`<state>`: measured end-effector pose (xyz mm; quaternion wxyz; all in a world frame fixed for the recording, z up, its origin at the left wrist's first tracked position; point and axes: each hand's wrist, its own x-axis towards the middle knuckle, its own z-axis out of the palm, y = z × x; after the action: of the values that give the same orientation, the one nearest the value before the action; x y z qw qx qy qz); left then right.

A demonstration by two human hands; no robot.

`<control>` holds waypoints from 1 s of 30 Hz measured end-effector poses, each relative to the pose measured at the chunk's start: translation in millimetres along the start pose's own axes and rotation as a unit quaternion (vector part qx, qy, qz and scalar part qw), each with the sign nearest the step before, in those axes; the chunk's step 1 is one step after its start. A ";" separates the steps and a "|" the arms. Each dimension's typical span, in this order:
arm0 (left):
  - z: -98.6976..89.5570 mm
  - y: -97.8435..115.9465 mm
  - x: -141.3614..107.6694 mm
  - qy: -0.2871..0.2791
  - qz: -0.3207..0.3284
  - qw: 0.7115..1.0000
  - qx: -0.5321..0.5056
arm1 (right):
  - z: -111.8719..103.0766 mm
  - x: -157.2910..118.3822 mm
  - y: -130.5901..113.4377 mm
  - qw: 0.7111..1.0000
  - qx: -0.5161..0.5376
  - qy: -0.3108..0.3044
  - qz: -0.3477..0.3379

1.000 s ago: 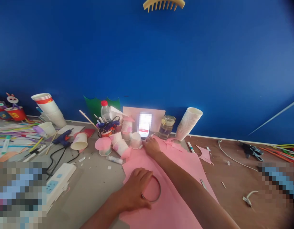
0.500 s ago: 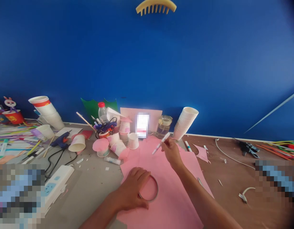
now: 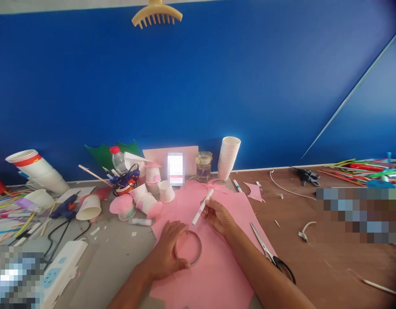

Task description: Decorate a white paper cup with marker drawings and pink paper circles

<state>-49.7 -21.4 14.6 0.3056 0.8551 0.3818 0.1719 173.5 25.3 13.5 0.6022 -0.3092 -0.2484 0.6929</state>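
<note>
My left hand (image 3: 164, 253) lies at the left of a thin round ring (image 3: 201, 251), its fingers and thumb curled round the near side of the rim. The ring rests flat on a large sheet of pink paper (image 3: 217, 279). A white marker (image 3: 201, 210) is pinched in my right hand (image 3: 219, 215), slanting above the paper just beyond the ring, its lower end pointing toward the ring. Scissors (image 3: 265, 246) with black handles lie along the paper's right side, partly behind my right forearm.
A tall stack of paper cups (image 3: 229, 159), a glass jar (image 3: 204, 166) and a lit phone (image 3: 175, 169) stand by the blue wall. Pink-trimmed cups (image 3: 122, 206), a glue gun (image 3: 65, 206) and a power strip (image 3: 61, 270) are on the left. Pink scrap (image 3: 254, 191) lies right.
My right hand has brought the marker down and nearer to the ring. My left hand stays at the ring. The view has shifted right, showing more of the scissors.
</note>
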 end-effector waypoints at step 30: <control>-16.3 45.7 53.2 0.109 -0.031 0.992 -0.063 | 37.0 -29.3 -2.3 0.964 -0.230 -0.087 -0.099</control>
<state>1.2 1.5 60.0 0.3205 0.7983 0.4274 0.2781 150.6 -2.2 44.3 0.5566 -0.3518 -0.4823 0.5777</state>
